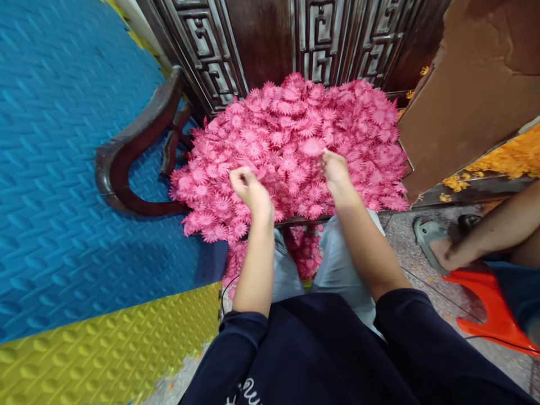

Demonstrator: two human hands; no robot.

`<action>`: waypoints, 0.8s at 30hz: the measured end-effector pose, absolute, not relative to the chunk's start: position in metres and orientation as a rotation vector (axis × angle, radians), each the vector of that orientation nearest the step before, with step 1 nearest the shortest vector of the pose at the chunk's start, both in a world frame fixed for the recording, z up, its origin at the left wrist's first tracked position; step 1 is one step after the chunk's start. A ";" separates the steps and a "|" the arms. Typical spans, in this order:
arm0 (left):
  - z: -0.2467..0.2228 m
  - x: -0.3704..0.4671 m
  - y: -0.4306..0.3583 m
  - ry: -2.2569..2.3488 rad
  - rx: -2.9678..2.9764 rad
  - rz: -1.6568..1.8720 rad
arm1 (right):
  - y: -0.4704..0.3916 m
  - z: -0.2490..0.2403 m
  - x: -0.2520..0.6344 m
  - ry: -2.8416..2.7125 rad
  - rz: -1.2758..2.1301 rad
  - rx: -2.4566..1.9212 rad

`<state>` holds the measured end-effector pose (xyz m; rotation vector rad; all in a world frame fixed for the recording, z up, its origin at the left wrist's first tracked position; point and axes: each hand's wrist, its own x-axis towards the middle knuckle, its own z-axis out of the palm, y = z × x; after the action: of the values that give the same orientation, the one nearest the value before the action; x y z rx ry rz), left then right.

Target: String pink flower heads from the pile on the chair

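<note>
A large heap of pink artificial flowers (pixel 291 121) spreads in front of me on a dark wooden seat, and some hang over its front edge. My right hand (pixel 336 170) is over the right half of the heap. Its thumb and fingers pinch the edge of a pink flower (pixel 313 147), which is blurred by motion. To the left, my left hand (pixel 250 184) is closed in a pinch just above the heap. Whatever is between its fingertips, if anything, is too small to make out.
A curved wooden armrest (pixel 122 152) stands left of the heap, beside blue mats (pixel 54 197). Brown cardboard (pixel 472 95) separates the pink heap from orange flowers (pixel 506 154). At right are another person's sandalled foot (pixel 441 247) and a red stool (pixel 491 309). More pink flowers (pixel 306 247) lie below the seat.
</note>
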<state>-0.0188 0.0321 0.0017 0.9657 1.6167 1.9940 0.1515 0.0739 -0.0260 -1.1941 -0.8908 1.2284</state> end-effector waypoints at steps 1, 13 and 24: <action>0.003 -0.026 0.037 1.711 1.002 1.989 | 0.074 -0.025 0.156 -0.790 1.148 -1.243; -0.006 -0.005 0.035 1.623 1.696 1.623 | 0.052 -0.003 0.134 -0.754 1.435 -1.090; -0.004 0.012 0.035 1.439 1.470 1.604 | 0.047 0.003 0.131 -0.795 1.633 -1.000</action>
<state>0.0122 0.0346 -0.0043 1.4700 1.4395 1.6035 0.1312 0.0471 0.0031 -1.0002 -0.7951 1.6334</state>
